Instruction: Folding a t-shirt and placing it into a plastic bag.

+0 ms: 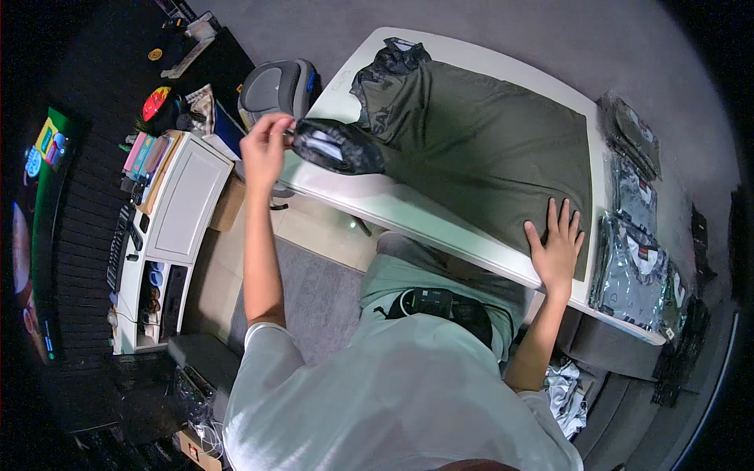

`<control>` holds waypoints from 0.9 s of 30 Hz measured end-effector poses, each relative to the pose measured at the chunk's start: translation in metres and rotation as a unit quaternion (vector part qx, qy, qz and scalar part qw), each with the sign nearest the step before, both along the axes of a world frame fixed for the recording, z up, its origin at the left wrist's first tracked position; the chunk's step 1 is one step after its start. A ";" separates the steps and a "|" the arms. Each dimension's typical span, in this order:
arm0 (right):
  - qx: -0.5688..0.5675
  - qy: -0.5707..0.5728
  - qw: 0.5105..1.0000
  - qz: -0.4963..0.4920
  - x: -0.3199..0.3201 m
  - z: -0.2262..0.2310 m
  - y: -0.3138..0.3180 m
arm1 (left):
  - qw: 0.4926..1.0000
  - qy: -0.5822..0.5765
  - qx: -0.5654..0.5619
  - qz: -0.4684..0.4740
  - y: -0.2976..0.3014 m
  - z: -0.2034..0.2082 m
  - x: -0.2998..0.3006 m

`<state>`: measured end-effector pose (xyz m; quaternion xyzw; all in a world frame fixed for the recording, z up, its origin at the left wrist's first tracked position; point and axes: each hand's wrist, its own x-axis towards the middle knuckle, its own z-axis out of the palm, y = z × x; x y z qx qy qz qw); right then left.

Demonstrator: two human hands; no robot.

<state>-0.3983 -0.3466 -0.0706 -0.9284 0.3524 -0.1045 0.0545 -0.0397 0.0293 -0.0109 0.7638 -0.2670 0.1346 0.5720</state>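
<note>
A dark olive shirt [487, 133] with dark patterned sleeves lies spread on a white table [393, 206], its hem end toward the right. My left hand [265, 149] is closed in a pinch on the edge of the near sleeve [353, 149], holding it up and out past the table's left side; the fabric there bunches and hangs. The far sleeve [399, 56] rests on the tabletop. My right hand [556, 250] lies flat with fingers spread on the shirt's near right corner, by the hem.
Several folded garments in clear plastic bags [628, 275] line the table's right end. A grey padded seat [275, 90] stands beyond the table's left corner. Farther left is a white cabinet [184, 204] with small items on top. A dark sofa [620, 408] sits at the lower right.
</note>
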 end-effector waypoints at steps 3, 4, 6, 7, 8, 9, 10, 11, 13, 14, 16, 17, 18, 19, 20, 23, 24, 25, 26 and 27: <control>-0.002 0.000 1.000 -0.006 -0.001 0.001 -0.003 | 0.999 0.015 -0.039 0.008 0.021 0.006 -0.015; -0.005 0.002 1.000 -0.005 -0.001 0.001 -0.003 | 1.000 -0.009 0.007 -0.006 0.026 0.005 -0.027; -0.012 0.002 1.000 -0.003 -0.001 0.001 -0.003 | 0.986 -0.048 0.140 -0.081 0.014 -0.003 -0.064; -0.011 0.004 1.000 -0.002 -0.002 0.000 -0.002 | 0.979 -0.019 0.157 -0.127 0.000 -0.012 -0.085; -0.011 0.004 1.000 -0.003 -0.001 0.000 -0.002 | 0.949 -0.080 0.248 -0.179 -0.012 -0.012 -0.096; -0.012 0.004 1.000 -0.002 0.001 0.001 -0.002 | 0.949 -0.079 0.250 -0.176 -0.021 -0.016 -0.100; -0.013 0.005 1.000 -0.001 0.001 0.002 -0.001 | 0.947 -0.113 0.271 -0.133 -0.030 -0.023 -0.102; -0.014 0.004 1.000 0.001 0.001 0.002 -0.001 | 0.941 -0.146 0.291 -0.089 -0.034 -0.029 -0.101; -0.015 0.002 1.000 -0.003 0.000 0.001 -0.002 | 0.942 -0.145 0.304 0.001 -0.038 -0.039 -0.083; -0.014 0.004 1.000 -0.003 0.000 0.000 -0.002 | 0.934 -0.142 0.315 0.092 -0.039 -0.045 -0.077; -0.014 0.000 1.000 -0.002 0.001 -0.001 -0.001 | 0.918 -0.168 0.335 0.134 -0.041 -0.049 -0.074; -0.014 -0.002 1.000 -0.005 0.001 -0.001 -0.001 | 0.898 -0.191 0.354 0.179 -0.042 -0.051 -0.073; -0.014 -0.002 1.000 -0.004 0.001 -0.001 -0.001 | 0.902 -0.131 0.385 0.147 -0.044 -0.050 -0.073; -0.014 -0.001 1.000 -0.003 0.000 -0.001 -0.002 | 0.902 -0.133 0.384 0.145 -0.046 -0.051 -0.077; -0.014 -0.002 1.000 -0.005 0.001 0.000 -0.001 | 0.905 -0.162 0.372 0.125 -0.049 -0.051 -0.085; -0.009 -0.007 1.000 0.002 0.000 0.001 0.000 | 0.917 -0.191 0.336 0.097 -0.041 -0.054 -0.100; -0.011 -0.007 1.000 0.006 0.001 0.001 -0.001 | 0.961 -0.155 0.217 0.073 -0.040 -0.052 -0.105; -0.013 -0.007 1.000 0.010 0.001 0.001 -0.001 | 0.988 -0.116 0.094 0.049 -0.038 -0.048 -0.112; -0.012 -0.006 1.000 0.011 -0.001 0.002 -0.001 | 0.981 -0.172 0.063 0.062 -0.036 -0.045 -0.121; -0.004 -0.001 1.000 0.013 -0.004 0.005 -0.002 | 0.981 -0.171 0.064 0.060 -0.030 -0.043 -0.134</control>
